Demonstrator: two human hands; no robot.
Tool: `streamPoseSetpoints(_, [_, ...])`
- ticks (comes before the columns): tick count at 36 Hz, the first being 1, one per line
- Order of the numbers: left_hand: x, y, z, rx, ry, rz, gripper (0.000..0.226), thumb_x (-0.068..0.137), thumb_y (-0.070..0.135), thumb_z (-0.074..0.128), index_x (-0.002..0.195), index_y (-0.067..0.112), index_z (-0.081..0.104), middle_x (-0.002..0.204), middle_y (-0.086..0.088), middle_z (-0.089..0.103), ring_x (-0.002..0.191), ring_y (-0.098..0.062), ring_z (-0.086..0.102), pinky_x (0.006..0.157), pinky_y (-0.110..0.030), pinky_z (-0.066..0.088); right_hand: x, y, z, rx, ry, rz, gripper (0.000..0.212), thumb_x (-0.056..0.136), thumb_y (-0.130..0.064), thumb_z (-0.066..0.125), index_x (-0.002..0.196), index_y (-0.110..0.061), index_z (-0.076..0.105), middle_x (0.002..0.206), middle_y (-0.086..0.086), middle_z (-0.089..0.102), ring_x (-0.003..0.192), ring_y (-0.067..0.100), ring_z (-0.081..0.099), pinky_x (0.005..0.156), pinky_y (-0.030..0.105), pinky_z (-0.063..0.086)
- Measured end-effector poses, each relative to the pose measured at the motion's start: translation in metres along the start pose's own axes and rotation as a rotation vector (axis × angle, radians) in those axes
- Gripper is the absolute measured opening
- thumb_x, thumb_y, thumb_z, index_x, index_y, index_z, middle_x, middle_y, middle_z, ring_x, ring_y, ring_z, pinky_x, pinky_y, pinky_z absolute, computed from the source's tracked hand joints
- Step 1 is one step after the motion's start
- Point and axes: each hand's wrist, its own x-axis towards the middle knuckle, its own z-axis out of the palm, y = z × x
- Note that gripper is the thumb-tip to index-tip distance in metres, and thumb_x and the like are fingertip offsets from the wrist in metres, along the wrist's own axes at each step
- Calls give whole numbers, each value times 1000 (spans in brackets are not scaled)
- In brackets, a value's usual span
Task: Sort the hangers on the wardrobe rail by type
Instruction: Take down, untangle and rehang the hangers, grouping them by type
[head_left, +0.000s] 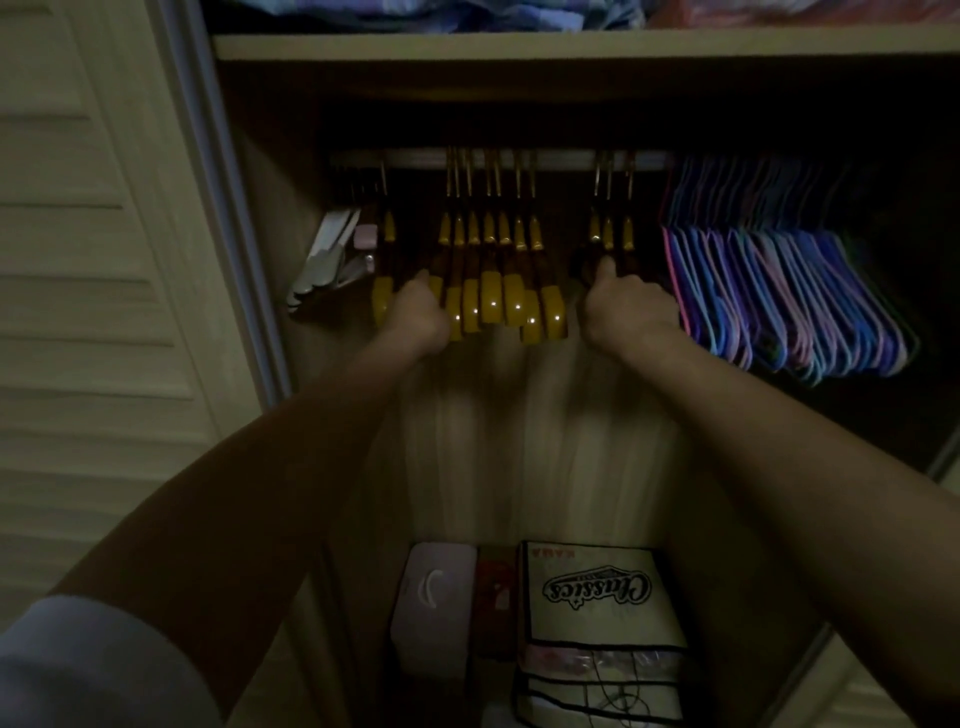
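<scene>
Boxes (597, 597) sit nearest, at 6 o'clock on the wardrobe floor. Beyond, both hands reach toward 12: left hand (415, 312) closes on the main wooden hangers (498, 280), right hand (623, 306) on three stragglers (608, 234) at 1 o'clock. Across the back, the rail (556, 158) runs 9 to 3. Fingers are hidden; plastic hangers (779, 291) fade into dark at 2.

The scene is dim and underexposed, with the far upper recess of the wardrobe nearly black. Small glints sit on the glossy amber wooden hangers (493, 296). The pale louvred door (78, 260) at left bends with wide-angle distortion, and everything looks soft and grainy.
</scene>
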Motion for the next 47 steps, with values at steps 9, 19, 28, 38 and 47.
streamPoseSetpoints(9, [-12,34,27,-35,-129,89,45,95,12,58,139,15,49,127,-8,60,117,-28,57,84,-26,40,3,9,-3,10,-10,54,55,103,-49,27,144,-13,33,124,22,58,111,42,58,86,48,43])
streamPoseSetpoints(19, [-31,24,-20,338,201,248,51,102,46,39,140,13,47,140,-16,47,131,-34,41,105,-48,36,-7,-5,-2,-154,150,14,60,101,-52,31,148,-14,32,151,20,27,138,44,27,109,57,30])
streamPoseSetpoints(28, [-38,-37,-40,389,236,66,51,94,27,54,139,9,40,147,-22,32,135,-44,32,107,-54,34,-4,-37,6,-135,198,-121,50,102,-46,35,140,-15,44,147,20,34,137,42,29,111,53,30])
streamPoseSetpoints(38, [-14,-45,-40,116,178,-120,24,97,8,54,117,-4,62,120,-25,62,114,-41,59,80,-35,41,-6,-46,12,-70,258,-161,44,101,-44,39,132,-15,51,141,18,39,134,39,33,111,51,31])
streamPoseSetpoints(47, [-5,-22,-19,-28,54,-149,67,96,28,61,152,8,28,145,-17,46,132,-38,46,86,-32,42,-12,-31,7,-29,215,-155,44,101,-43,37,131,-14,52,142,18,40,135,39,31,111,50,31])
